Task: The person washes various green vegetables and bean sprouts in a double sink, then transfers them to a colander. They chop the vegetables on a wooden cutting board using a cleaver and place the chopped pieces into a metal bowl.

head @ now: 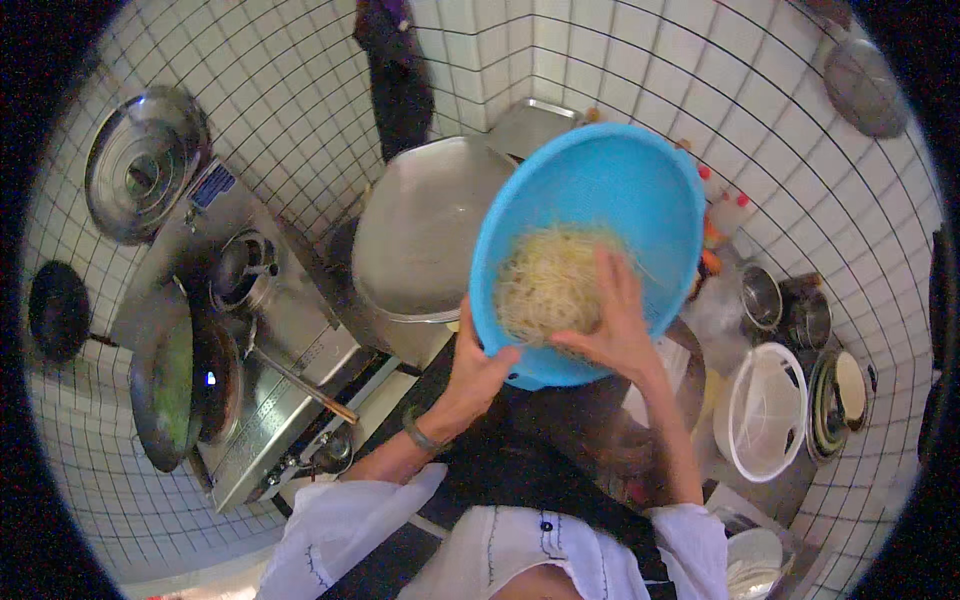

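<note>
A blue plastic basin [622,172] is tilted in front of me. My left hand [476,375] grips its near left rim, thumb on the outside edge. Inside, a heap of pale thin shreds [551,281], which look like bean sprouts, lies toward the left side. My right hand [619,322] reaches into the basin with fingers spread and touches the right edge of the heap; whether it grasps any shreds is blurred. Just left of the basin, partly behind it, is a large metal basin [427,225].
On the left stands a steel gas stove [300,375] with a wok [161,382] holding something green, and a wooden-handled ladle [300,386]. A white plastic basket [761,412], metal pots [806,319] and stacked bowls [829,409] stand on the right. Tiled walls [675,67] enclose the corner.
</note>
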A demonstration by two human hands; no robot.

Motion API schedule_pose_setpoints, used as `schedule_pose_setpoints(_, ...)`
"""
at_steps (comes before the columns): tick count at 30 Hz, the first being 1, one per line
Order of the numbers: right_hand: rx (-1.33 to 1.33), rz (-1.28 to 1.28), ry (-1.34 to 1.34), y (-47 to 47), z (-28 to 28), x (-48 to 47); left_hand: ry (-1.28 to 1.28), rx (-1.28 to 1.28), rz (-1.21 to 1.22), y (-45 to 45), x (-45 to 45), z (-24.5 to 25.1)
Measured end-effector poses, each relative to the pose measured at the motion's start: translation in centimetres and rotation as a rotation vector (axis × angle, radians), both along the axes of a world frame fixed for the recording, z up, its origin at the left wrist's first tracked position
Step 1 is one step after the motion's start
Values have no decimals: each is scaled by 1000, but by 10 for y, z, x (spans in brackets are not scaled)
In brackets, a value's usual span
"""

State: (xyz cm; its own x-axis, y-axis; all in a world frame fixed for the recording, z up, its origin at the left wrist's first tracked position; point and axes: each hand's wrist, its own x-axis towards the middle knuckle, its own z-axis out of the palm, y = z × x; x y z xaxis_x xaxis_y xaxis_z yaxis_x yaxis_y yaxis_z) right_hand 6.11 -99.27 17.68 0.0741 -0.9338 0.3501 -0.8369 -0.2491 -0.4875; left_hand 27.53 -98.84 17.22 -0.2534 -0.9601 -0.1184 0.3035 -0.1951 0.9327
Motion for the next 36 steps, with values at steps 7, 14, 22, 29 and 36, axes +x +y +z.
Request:
schedule_pose_setpoints(7,20,36,47,-126,-28,152,-201,-387,351,-54,84,-6)
schedule_pose_setpoints(14,-83,135,-112,-195,-56,181,-342,-389,474,-119,139,-33)
schedule_pose_setpoints(22,108,172,106,-171,-46,123,-420,-518,600,-162,186,-59)
schedule_pose_setpoints(29,346,237,529,-169,-95,135,-341,-325,658,-171,197,-81)
schedule_pose_setpoints(36,76,354,-277,-225,-33,145,-380,-353,619,-161,173,-74)
